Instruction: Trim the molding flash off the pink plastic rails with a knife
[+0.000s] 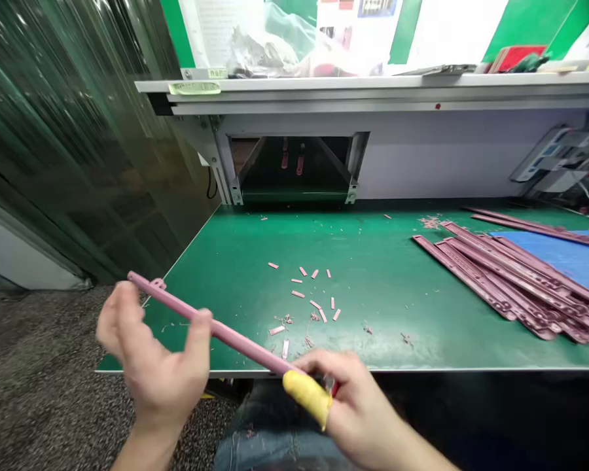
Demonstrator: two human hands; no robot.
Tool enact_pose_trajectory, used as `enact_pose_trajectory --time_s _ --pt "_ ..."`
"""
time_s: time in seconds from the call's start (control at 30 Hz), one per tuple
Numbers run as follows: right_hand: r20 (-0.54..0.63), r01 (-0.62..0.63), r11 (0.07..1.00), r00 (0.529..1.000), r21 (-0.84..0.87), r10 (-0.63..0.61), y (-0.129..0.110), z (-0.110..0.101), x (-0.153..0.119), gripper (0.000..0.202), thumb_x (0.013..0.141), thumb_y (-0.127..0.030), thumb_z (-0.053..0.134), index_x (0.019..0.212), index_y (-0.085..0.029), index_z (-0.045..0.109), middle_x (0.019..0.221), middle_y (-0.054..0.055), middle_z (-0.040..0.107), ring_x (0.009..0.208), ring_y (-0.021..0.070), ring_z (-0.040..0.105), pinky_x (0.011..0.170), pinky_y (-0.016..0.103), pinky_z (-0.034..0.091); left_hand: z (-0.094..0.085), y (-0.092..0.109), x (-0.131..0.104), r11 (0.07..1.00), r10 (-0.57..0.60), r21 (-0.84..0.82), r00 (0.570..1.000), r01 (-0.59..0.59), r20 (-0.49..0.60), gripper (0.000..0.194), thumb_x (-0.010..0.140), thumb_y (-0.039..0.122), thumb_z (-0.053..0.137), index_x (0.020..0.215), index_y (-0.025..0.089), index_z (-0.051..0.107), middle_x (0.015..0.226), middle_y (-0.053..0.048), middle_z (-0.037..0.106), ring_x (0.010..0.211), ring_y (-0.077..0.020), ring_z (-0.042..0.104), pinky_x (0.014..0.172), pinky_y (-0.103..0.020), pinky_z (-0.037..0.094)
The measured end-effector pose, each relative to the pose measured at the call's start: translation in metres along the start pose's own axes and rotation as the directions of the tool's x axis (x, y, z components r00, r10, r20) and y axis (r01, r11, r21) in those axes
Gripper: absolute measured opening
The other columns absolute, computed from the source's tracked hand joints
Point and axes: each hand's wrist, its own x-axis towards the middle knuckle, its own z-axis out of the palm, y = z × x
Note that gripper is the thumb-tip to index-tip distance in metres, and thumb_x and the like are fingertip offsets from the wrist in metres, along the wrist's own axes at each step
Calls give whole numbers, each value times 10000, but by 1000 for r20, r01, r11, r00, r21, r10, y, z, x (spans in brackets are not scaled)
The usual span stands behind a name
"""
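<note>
A long, narrow pink plastic strip slants across the front of the bench, held up in the air between my two hands. My left hand grips it near its far end, thumb on one side and fingers behind, close to a small tab that sticks out. Around the near end, my right hand is closed, its thumb wearing a yellow finger cot. A small red and metal object shows between the right thumb and fingers; its kind is mostly hidden.
Small pink pieces and shavings lie scattered on the green bench top. Several similar pink strips are piled at the right, beside a blue sheet. A conveyor opening holds pink parts under a shelf.
</note>
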Motion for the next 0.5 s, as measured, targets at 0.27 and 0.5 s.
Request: enact_pose_trajectory --time_s 0.27,0.5 --pt "271 -188 923 958 336 97 2 -38 0 355 937 -534 437 1012 -205 547 799 12 618 561 84 486 554 226 374 -20 19 8 653 462 -107 283 -750 840 458 878 103 539 1330 117 471 1171 -117 654 1070 -194 596 854 -311 523" --pt "166 388 747 919 -539 -357 9 -24 3 605 861 -706 375 868 -159 635 671 30 554 598 144 456 521 263 277 -26 31 38 584 398 -129 145 -801 906 418 945 120 348 1305 244 522 1264 -27 629 1296 -219 441 1120 -438 302"
